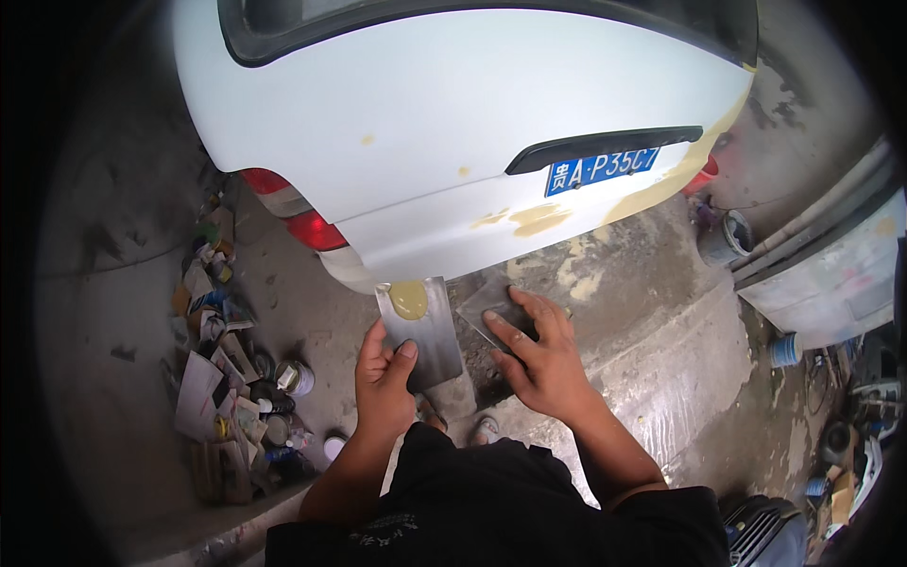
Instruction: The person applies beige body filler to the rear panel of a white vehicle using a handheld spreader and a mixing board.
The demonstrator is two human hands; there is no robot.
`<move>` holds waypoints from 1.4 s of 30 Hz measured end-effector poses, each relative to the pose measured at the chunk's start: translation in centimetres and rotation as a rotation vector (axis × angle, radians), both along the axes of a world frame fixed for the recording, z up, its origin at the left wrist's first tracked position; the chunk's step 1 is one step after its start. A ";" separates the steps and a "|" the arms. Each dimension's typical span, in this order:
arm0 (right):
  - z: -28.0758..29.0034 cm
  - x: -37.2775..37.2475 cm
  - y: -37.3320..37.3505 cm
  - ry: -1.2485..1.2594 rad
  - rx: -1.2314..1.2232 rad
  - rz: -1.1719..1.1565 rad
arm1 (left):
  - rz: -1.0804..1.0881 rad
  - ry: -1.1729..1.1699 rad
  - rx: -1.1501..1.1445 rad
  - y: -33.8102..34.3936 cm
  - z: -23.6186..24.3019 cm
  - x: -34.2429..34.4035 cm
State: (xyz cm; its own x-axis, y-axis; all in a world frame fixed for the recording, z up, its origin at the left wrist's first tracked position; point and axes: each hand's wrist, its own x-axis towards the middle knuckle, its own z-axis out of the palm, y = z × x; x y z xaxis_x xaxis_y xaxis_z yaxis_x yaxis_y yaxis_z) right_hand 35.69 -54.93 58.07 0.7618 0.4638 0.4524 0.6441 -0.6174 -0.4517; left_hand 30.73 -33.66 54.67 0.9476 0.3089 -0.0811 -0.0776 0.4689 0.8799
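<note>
Left hand [383, 383] grips a grey metal board [422, 326] dabbed with beige filler [408, 299]; right hand [539, 364] clasps a spreader [489, 304]. Tilted, the filler could slide off.

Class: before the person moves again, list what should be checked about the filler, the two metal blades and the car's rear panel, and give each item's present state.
1. Left hand grips the metal plate: ok.
2. Yellow filler blob sits on the plate's top end: ok.
3. Right hand holds the scraper flat: ok.
4. Scraper edge clean: cannot tell.
5. Filler patches on the white car already sanded smooth: cannot tell.
</note>
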 end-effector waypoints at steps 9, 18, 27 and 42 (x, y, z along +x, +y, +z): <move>0.7 1.4 3.3 0.052 -0.186 -0.022 | -0.048 -0.091 0.074 4.7 0.2 3.3; 1.3 3.8 12.6 -0.051 -0.019 -0.073 | -0.202 -0.096 0.139 10.3 0.7 6.9; 0.1 5.6 15.6 0.031 -0.053 -0.011 | -0.175 -0.106 0.184 12.4 0.4 8.8; -1.1 16.0 21.2 -0.235 0.008 -0.383 | 0.013 -0.078 0.287 18.1 -1.3 8.4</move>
State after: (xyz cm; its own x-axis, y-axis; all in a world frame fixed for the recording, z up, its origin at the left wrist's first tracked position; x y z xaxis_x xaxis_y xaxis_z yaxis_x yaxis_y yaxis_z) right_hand 51.72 -33.76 56.99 0.7542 0.1641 0.6358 0.4551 -0.8286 -0.3260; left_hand 39.17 -15.56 53.37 0.9433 0.3210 0.0846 -0.1549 0.2005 0.9674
